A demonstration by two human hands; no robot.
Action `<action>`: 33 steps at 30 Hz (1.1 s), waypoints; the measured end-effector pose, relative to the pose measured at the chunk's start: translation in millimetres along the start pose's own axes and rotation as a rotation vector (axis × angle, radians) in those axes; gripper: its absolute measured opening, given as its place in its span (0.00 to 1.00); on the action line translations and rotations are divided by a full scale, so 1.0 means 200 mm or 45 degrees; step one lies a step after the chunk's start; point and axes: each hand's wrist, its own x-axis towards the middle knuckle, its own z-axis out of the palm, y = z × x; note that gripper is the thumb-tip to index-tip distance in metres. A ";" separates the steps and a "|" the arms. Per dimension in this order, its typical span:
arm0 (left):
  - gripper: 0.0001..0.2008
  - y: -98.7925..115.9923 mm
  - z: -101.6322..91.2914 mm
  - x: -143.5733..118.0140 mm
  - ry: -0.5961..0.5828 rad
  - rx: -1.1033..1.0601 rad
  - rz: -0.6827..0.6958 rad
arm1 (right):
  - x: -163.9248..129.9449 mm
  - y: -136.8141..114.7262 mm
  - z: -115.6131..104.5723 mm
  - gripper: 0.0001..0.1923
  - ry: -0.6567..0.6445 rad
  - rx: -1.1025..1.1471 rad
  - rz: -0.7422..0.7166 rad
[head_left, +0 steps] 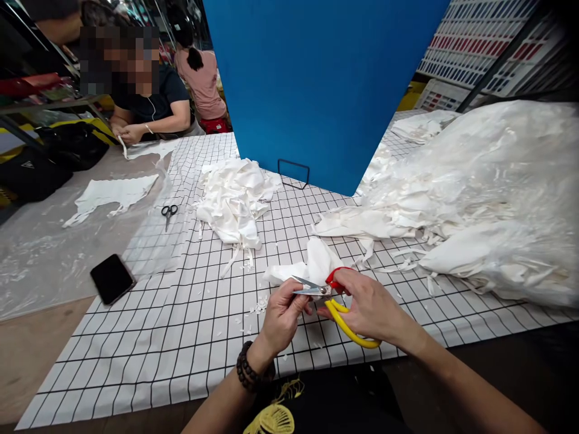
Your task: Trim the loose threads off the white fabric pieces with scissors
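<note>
— Yellow-handled scissors (335,301), that's what the right hand (368,307) has, fingers wrapped through and around the loops, closed firmly on them. There's a red bit near the pivot, and the blades look slightly parted, pointing left.

— And the other hand?

— The left hand (281,313) is right against the blades, fingertips pinched together near the tips. I can't tell exactly what they're nipping; it may be an edge of the white cloth piece (312,265) lying just beyond both hands. There's a dark bead bracelet (249,369) on that wrist.

— Where is all this happening?

— Over the near part of a table, on a white grid-patterned cover (181,337). Tiny white snippets (253,310) are scattered on the grid just left of the hands.

— What's further out?

— A heap of white cloth (235,199) sits mid-table, well apart from the hands. To the right there's a much bigger mound in clear plastic (488,199). A blue board (316,84) stands upright behind.

— Anything on the left?

— A small pair of black scissors (169,212) at the edge of the grid, and a dark phone (111,278) lying flat nearer us. Beyond that, a person in a dark shirt (154,102) sits at the far corner, hands on a white strip, with another person in pink (201,78) behind.
</note>
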 end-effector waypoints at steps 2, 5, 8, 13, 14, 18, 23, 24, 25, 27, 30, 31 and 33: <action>0.06 0.00 0.00 0.00 -0.007 -0.002 0.013 | 0.00 0.00 0.00 0.13 -0.011 -0.032 0.017; 0.06 -0.01 0.00 0.00 -0.025 -0.029 0.031 | -0.01 -0.01 -0.01 0.13 -0.039 -0.054 0.067; 0.06 -0.01 0.00 0.00 -0.036 -0.062 0.019 | -0.02 -0.01 -0.01 0.15 -0.062 -0.061 0.108; 0.07 -0.02 0.00 0.01 -0.043 -0.116 -0.026 | -0.02 0.00 0.00 0.17 -0.043 -0.058 0.107; 0.07 -0.02 0.00 0.01 -0.045 -0.126 -0.034 | -0.02 0.00 0.00 0.17 -0.039 -0.056 0.101; 0.08 -0.02 0.00 0.00 -0.052 -0.136 -0.072 | -0.02 0.02 0.02 0.15 -0.042 -0.058 0.081; 0.08 -0.03 -0.02 -0.01 -0.063 -0.147 -0.109 | -0.02 0.03 0.03 0.14 -0.070 -0.068 0.050; 0.08 -0.03 -0.02 -0.01 -0.067 -0.146 -0.109 | -0.02 0.03 0.02 0.14 -0.069 -0.079 0.049; 0.08 -0.03 -0.03 0.00 -0.076 -0.144 -0.107 | -0.02 0.03 0.02 0.14 -0.063 -0.091 0.050; 0.07 -0.03 -0.04 0.00 -0.094 -0.142 -0.109 | -0.01 0.02 0.00 0.15 -0.052 -0.099 0.051; 0.07 -0.03 -0.05 -0.01 -0.110 -0.141 -0.131 | 0.00 0.01 0.00 0.15 -0.064 -0.064 0.046; 0.08 -0.04 -0.05 -0.01 -0.112 -0.140 -0.138 | 0.00 0.01 0.01 0.15 -0.072 -0.050 0.045; 0.08 -0.04 -0.06 -0.01 -0.114 -0.138 -0.155 | 0.00 0.01 0.03 0.16 -0.077 -0.023 0.047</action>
